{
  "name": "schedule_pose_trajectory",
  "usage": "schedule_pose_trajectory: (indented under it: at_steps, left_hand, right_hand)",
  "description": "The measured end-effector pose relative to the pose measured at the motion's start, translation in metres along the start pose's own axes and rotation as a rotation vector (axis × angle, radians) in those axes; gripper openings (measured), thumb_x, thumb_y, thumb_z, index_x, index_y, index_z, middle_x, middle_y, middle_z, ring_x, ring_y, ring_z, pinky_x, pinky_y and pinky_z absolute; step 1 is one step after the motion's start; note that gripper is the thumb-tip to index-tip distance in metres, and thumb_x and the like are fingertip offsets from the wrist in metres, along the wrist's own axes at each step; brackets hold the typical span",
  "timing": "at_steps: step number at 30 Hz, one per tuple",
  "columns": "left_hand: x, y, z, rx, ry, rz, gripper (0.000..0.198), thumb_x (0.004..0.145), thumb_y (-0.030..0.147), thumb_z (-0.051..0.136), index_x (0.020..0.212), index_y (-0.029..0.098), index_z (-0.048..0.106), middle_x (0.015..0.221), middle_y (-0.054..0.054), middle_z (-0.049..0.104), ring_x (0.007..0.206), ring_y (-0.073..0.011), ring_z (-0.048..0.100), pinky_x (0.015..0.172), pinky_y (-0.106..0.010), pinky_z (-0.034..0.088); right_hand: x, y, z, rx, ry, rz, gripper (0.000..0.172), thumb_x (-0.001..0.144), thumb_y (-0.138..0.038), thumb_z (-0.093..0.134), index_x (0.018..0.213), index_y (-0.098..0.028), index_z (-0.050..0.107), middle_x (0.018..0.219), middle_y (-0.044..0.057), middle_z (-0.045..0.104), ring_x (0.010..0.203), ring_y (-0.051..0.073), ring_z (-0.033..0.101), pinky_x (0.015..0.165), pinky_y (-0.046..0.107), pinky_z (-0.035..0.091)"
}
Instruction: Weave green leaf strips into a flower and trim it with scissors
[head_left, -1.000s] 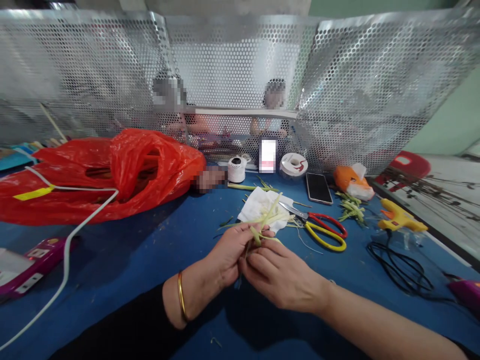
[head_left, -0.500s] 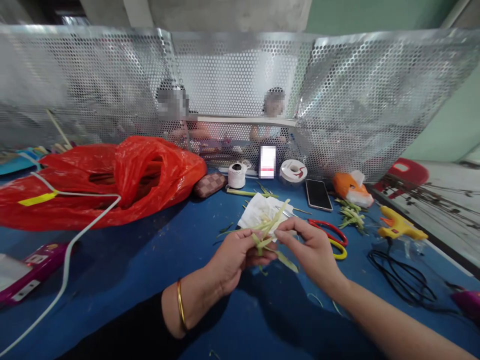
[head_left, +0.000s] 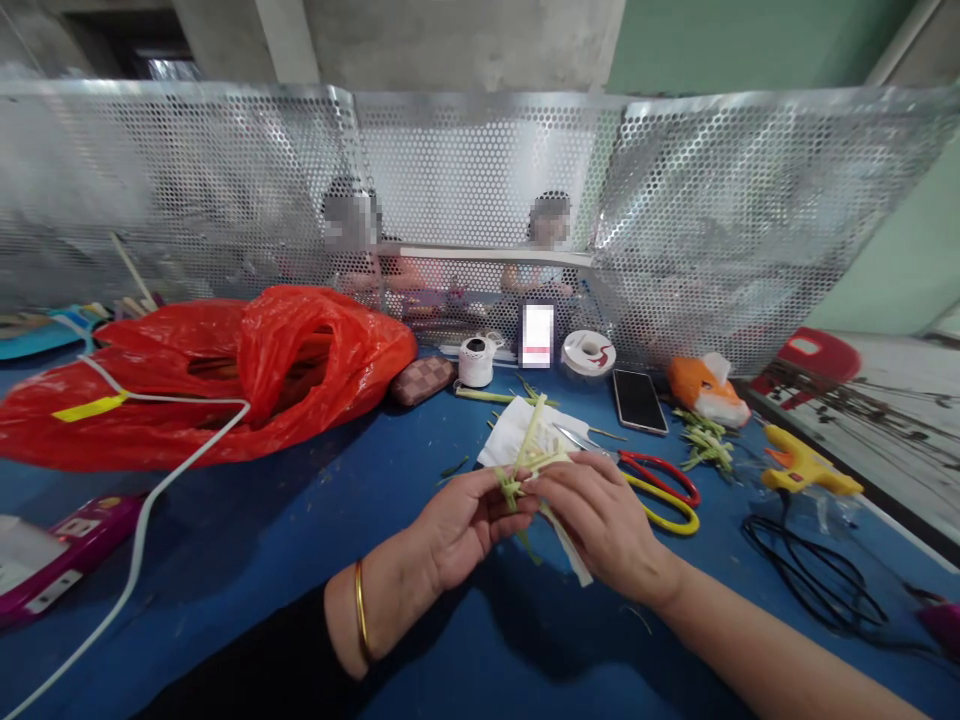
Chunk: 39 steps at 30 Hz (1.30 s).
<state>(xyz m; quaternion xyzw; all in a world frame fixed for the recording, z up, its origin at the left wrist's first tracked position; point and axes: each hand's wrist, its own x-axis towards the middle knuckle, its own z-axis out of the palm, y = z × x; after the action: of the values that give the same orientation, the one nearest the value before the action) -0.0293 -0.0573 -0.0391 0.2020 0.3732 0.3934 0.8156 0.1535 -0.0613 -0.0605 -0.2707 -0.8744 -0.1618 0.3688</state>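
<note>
Pale green plant strips (head_left: pixel 511 489), folded or woven together in the middle, are held between both hands above the table. My left hand (head_left: pixel 466 520) pinches the woven part between thumb and fingers. On the other side my right hand (head_left: pixel 600 515) is closed on the strips, its fingers bent over them. One loose end points up and away, and another hangs below the right hand. Behind the hands lies a white tissue (head_left: pixel 504 432). Scissors (head_left: pixel 664 490) with red and yellow handles rest beside the right hand, their blades reaching onto the tissue.
A large red plastic bag (head_left: pixel 330 350) fills the left, near a purple power strip (head_left: pixel 71 560). Toward the back stand a thread spool (head_left: pixel 476 362), a ribbon roll (head_left: pixel 577 358) and a phone (head_left: pixel 639 402). A yellow glue gun (head_left: pixel 810 462) lies right. Perforated sheeting (head_left: pixel 480 160) separates two people behind.
My right hand has come in against the strips, its fingers now folded over them. The long upper strip end stands more upright. The whole view has shifted slightly downward.
</note>
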Motion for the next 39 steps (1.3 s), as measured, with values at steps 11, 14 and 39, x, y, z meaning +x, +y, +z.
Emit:
schedule_pose_trajectory:
  at_steps: [11, 14, 39]
  left_hand:
    - [-0.003, -0.010, 0.002, 0.379, 0.051, 0.132, 0.022, 0.071, 0.027, 0.072, 0.082, 0.008, 0.070, 0.064, -0.007, 0.068, 0.053, -0.0115, 0.063, 0.052, -0.019, 0.049]
    - [-0.004, -0.013, 0.005, 0.501, 0.033, 0.149, 0.018, 0.074, 0.026, 0.068, 0.078, 0.009, 0.070, 0.067, -0.007, 0.070, 0.054, -0.0117, 0.063, 0.055, -0.021, 0.049]
    - [-0.007, 0.000, 0.000, 0.602, -0.211, -0.026, 0.014, 0.071, 0.024, 0.067, 0.074, 0.011, 0.068, 0.074, -0.008, 0.069, 0.062, -0.0138, 0.065, 0.062, -0.025, 0.051]
  right_hand:
    - [0.013, 0.006, -0.016, 0.267, -0.095, -0.017, 0.016, 0.092, -0.018, 0.048, 0.095, -0.021, 0.064, 0.087, 0.004, 0.068, 0.084, 0.017, 0.061, 0.085, 0.038, 0.044]
    - [0.014, 0.001, -0.011, 0.332, -0.042, 0.170, 0.006, 0.087, -0.018, 0.058, 0.087, -0.021, 0.063, 0.091, 0.004, 0.067, 0.095, 0.020, 0.060, 0.089, 0.040, 0.042]
    - [0.020, -0.005, -0.030, 0.540, -0.397, 0.632, 0.009, 0.084, -0.016, 0.054, 0.076, -0.020, 0.054, 0.062, -0.004, 0.058, 0.056, 0.011, 0.050, 0.051, 0.021, 0.038]
